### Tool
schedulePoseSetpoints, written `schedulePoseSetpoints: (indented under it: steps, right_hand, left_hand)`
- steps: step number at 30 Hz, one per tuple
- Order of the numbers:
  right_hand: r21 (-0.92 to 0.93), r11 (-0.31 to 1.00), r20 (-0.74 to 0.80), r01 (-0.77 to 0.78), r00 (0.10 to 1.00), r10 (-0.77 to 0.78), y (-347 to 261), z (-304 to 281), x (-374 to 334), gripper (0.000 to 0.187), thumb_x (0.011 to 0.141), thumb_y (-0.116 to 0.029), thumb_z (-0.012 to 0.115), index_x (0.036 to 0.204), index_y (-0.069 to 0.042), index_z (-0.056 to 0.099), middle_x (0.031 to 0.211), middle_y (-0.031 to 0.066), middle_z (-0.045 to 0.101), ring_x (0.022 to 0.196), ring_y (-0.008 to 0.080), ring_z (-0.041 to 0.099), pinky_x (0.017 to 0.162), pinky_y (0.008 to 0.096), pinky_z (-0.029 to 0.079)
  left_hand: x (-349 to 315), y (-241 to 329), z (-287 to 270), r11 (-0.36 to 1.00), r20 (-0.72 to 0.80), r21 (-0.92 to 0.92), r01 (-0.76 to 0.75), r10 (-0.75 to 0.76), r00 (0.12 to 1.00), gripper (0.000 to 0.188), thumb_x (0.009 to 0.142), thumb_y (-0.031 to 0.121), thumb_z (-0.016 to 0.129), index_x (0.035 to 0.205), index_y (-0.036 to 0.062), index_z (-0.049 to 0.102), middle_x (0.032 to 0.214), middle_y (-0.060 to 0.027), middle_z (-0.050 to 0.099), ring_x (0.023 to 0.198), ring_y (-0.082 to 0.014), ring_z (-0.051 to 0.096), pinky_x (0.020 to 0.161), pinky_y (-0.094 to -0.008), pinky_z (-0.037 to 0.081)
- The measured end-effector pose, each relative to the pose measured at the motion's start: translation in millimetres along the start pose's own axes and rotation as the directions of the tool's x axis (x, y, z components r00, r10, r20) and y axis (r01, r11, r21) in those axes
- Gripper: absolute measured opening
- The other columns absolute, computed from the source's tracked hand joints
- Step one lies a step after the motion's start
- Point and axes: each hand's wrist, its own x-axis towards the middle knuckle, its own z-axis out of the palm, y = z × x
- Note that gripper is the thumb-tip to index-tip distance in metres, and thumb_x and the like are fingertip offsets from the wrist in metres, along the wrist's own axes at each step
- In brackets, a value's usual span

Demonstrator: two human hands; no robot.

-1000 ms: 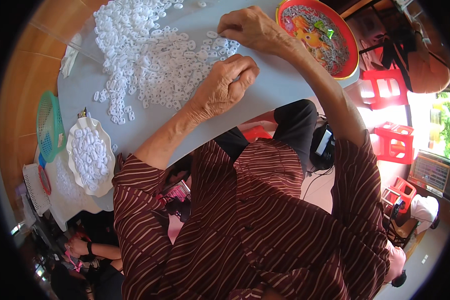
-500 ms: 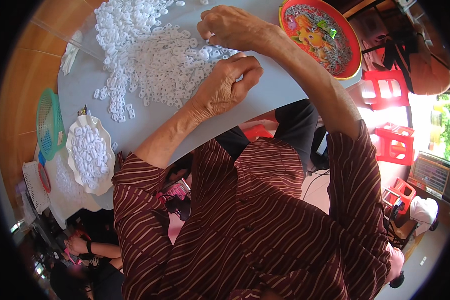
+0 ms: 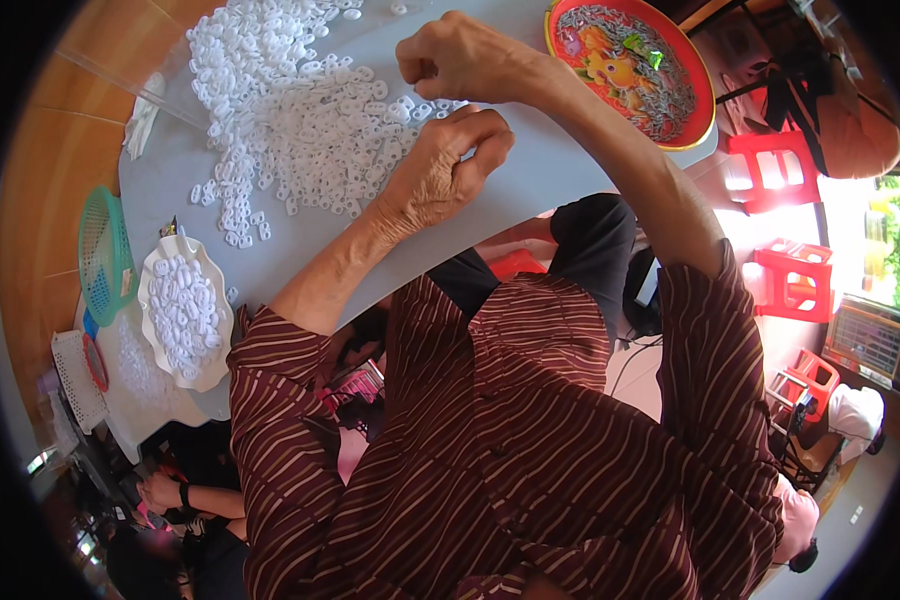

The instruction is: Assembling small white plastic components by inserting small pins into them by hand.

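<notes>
A large heap of small white plastic pieces with holes covers the upper left of the grey table. At the heap's right edge is my left hand, its fingers curled and thumb pressed toward them. Just beyond it, my right hand is bent down with closed fingers. Whatever either hand grips is hidden behind the fingers. A few white pieces lie between the two hands. Right of my right forearm sits a red round tray with a floral print, holding many small grey metal pieces.
A white wavy-rimmed dish of white pieces stands at the table's left end, near a green mesh basket. Red plastic stools stand on the floor to the right. Another person's hand shows at the lower left.
The view has shifted slightly. My left hand has moved a little left and my right hand's fingers have turned slightly; both stay closed. The heap looks the same.
</notes>
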Motion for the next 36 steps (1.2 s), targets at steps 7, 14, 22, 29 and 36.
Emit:
schedulePoseSetpoints:
  steps: [7, 14, 22, 29, 36]
  right_hand:
    - [0.692, 0.710, -0.219, -0.132, 0.899, 0.380, 1.0, -6.4, -43.4, 0.025, 0.079, -0.014, 0.064, 0.100, -0.002, 0.068, 0.080, 0.0085, 0.068, 0.074, 0.0132, 0.065, 0.069, 0.0263, 0.054]
    - [0.957, 0.286, -0.190, 0.035, 0.824, 0.534, -17.2, 17.2, -68.8, 0.022, 0.090, -0.015, 0.060, 0.105, 0.001, 0.061, 0.090, 0.0049, 0.065, 0.083, 0.0123, 0.065, 0.074, 0.0227, 0.052]
    - [0.973, 0.184, -0.224, 0.138, 0.746, 0.627, -32.3, 38.8, -71.9, 0.014, 0.088, -0.008, 0.062, 0.095, 0.003, 0.065, 0.083, 0.0054, 0.066, 0.076, 0.0093, 0.063, 0.064, 0.0214, 0.050]
    - [0.909, 0.414, -0.318, 0.051, 0.728, 0.607, -31.8, 36.1, -76.2, 0.016, 0.087, -0.009, 0.062, 0.097, 0.003, 0.065, 0.081, 0.0059, 0.067, 0.075, 0.0092, 0.063, 0.067, 0.0230, 0.051]
    - [0.801, 0.595, -0.471, 0.068, 0.686, 0.555, -29.0, 44.8, -77.7, 0.017, 0.084, -0.009, 0.064, 0.094, 0.004, 0.065, 0.075, 0.0057, 0.066, 0.071, 0.0074, 0.061, 0.064, 0.0226, 0.049]
  left_hand:
    - [2.0, 0.0, -12.0, 0.981, -0.134, -0.153, 0.118, -0.139, 0.981, 0.028, 0.096, 0.024, 0.046, 0.085, 0.0008, 0.056, 0.068, -0.0033, 0.054, 0.066, -0.0106, 0.050, 0.064, -0.0262, 0.042]
    - [8.9, 4.3, -20.1, 0.985, -0.285, -0.100, 0.138, -0.161, 0.945, 0.020, 0.094, 0.022, 0.053, 0.093, 0.0029, 0.058, 0.071, 0.0001, 0.057, 0.061, -0.0058, 0.047, 0.052, -0.0195, 0.037]
    - [8.6, -4.5, -17.6, 0.997, -0.320, -0.060, 0.056, -0.072, 0.945, 0.015, 0.093, 0.018, 0.054, 0.093, 0.0028, 0.057, 0.072, 0.0001, 0.057, 0.061, -0.0047, 0.049, 0.051, -0.0193, 0.039]
    - [9.4, -6.2, -21.5, 0.998, -0.303, -0.015, 0.062, -0.063, 0.951, 0.014, 0.092, 0.014, 0.054, 0.095, 0.0005, 0.056, 0.070, -0.0016, 0.056, 0.064, -0.0084, 0.051, 0.057, -0.0237, 0.043]
    - [8.5, -2.9, -19.0, 0.991, -0.268, 0.135, 0.003, 0.033, 0.963, 0.011, 0.090, 0.009, 0.053, 0.095, -0.0002, 0.056, 0.070, -0.0042, 0.056, 0.065, -0.0111, 0.053, 0.059, -0.0255, 0.044]
